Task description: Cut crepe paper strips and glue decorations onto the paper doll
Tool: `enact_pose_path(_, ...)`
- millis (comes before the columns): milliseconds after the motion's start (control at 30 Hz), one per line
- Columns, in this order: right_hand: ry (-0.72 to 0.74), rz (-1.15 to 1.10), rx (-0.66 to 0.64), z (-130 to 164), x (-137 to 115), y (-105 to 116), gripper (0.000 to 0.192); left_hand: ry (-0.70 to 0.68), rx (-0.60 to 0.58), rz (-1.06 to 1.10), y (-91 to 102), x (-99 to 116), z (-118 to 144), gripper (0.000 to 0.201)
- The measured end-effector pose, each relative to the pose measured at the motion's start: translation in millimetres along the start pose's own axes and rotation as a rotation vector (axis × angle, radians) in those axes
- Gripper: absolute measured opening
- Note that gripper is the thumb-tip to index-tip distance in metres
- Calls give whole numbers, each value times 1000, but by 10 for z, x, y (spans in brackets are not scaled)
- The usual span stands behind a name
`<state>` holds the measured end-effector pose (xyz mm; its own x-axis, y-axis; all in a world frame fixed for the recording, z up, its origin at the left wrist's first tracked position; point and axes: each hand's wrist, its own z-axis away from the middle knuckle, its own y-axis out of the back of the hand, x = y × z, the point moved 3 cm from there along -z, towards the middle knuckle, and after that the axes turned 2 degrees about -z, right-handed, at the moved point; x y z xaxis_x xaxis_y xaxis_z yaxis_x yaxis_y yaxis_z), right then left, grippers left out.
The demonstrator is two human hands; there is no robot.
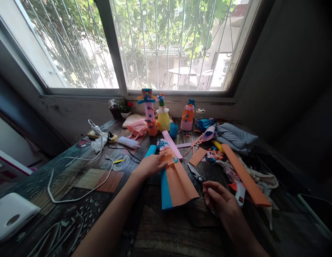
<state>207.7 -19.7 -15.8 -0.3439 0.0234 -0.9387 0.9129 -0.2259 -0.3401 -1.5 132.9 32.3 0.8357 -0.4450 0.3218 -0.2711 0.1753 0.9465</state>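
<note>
My left hand (151, 165) rests flat on the top of a paper doll (174, 182) that lies on the table, its pleated orange skirt over a blue layer. My right hand (219, 200) hovers just right of the skirt's hem, fingers loosely curled; I cannot tell whether it holds anything. A pair of scissors (195, 174) lies between the doll and my right hand. A glue gun (238, 189) lies just right of that hand.
Three finished paper dolls (163, 114) stand by the window sill. A long orange strip (246, 175), paper scraps (208, 150) and a grey cloth (235, 137) fill the right side. A white cable (74, 178), a charger (101, 137) and a white box (10, 216) sit left.
</note>
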Motion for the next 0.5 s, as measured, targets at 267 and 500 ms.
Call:
enact_pose_path(267,-4,25,-17,-2,1,7,20,-30,36,16,40,-32,3,59)
enact_pose_path(500,16,155,-15,26,-16,-28,25,-244,105,493,178,454,212,51)
